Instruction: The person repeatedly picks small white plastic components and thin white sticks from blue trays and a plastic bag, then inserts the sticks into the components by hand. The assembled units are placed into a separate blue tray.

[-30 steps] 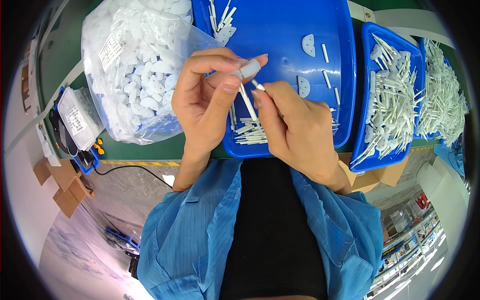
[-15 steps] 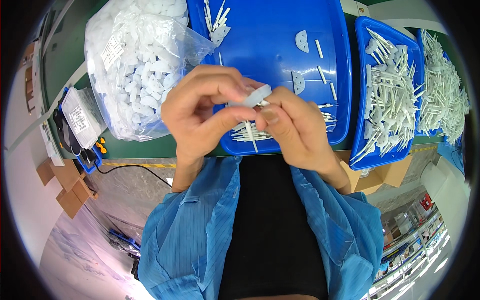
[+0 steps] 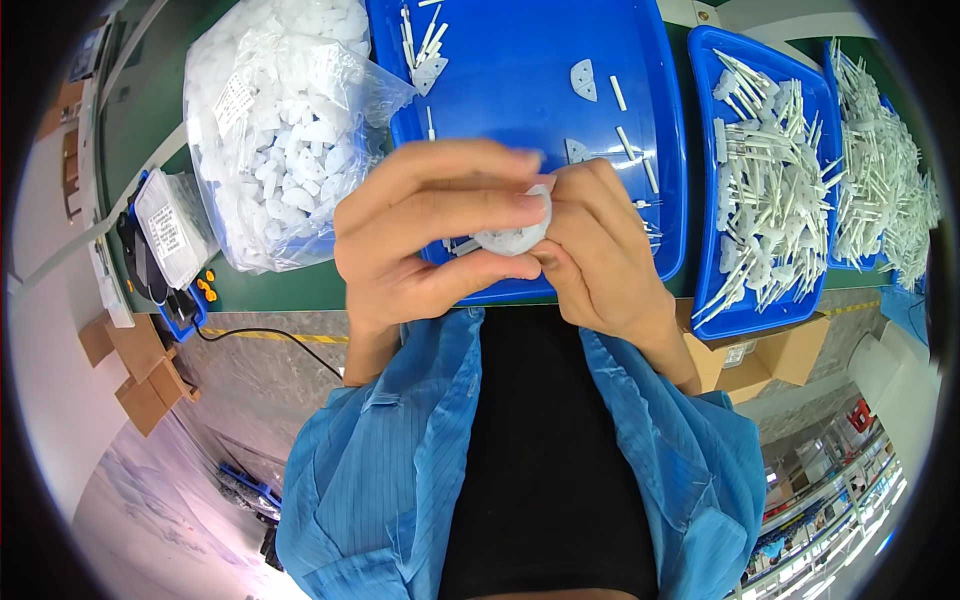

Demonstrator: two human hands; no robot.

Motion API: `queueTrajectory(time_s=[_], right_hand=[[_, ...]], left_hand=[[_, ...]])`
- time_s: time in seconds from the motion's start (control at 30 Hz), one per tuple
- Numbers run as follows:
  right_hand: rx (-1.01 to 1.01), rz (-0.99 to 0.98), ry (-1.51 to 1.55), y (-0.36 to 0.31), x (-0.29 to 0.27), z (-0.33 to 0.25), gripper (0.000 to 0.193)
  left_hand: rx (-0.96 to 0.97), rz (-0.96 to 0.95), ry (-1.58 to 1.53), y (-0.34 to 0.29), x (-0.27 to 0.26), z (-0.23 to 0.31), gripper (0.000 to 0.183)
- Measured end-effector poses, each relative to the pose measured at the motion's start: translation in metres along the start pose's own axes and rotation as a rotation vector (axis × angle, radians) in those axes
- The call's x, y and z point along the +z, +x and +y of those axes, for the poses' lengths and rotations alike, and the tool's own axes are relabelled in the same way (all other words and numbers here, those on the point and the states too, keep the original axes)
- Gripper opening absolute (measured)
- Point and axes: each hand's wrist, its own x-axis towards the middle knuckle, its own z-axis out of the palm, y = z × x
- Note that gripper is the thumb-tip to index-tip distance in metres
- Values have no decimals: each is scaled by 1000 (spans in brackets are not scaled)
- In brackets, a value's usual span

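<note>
Head view: small white plastic part [image 3: 512, 236] is pinched mid-frame by left hand [image 3: 430, 235] and right hand [image 3: 600, 250], seemingly mid-assembly; firm pressing together is likely needed next.

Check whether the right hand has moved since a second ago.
Yes. The right hand has closed in leftward against the left hand over the big blue tray's near edge, both pinching the small white part.

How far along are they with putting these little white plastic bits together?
Done: right-hand trays hold heaps of white sticks. In hand: left hand and right hand pinch one small white piece. Left: a full bag of white pieces, a few loose in the middle blue tray.
</note>
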Motion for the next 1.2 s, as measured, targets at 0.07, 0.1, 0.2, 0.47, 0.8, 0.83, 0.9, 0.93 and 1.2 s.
queueTrajectory(time_s=[0.07, 0.1, 0.2, 0.47, 0.8, 0.83, 0.9, 0.93, 1.2], right_hand=[[51, -68, -24, -4, -8, -2, 24], [64, -99, -92, -4, -13, -5, 23], [227, -62, 32, -6, -9, -12, 18], [604, -99, 274, 13, -12, -35, 13], [226, -162, -539, 67, 20, 15, 12], [168, -133, -530, 73, 28, 31, 15], [48, -80, -509, 85, 45, 63, 25], [-39, -113, -502, 89, 51, 76, 26], [25, -323, -621, 89, 45, 69, 15]], left_hand=[[-112, -90, 44, 1, -9, 10, 39], [-196, -76, 52, -3, -10, 14, 38], [-167, -18, 147, -8, -5, 14, 31], [342, 51, 608, -22, 2, 12, 26], [-51, 431, 265, -42, -5, 0, 27], [-77, 426, 177, -42, -4, 0, 24], [-196, 487, 3, -39, -7, 4, 21], [-256, 519, -81, -37, -9, 5, 19], [-258, 419, -134, -25, -40, -22, 20]])
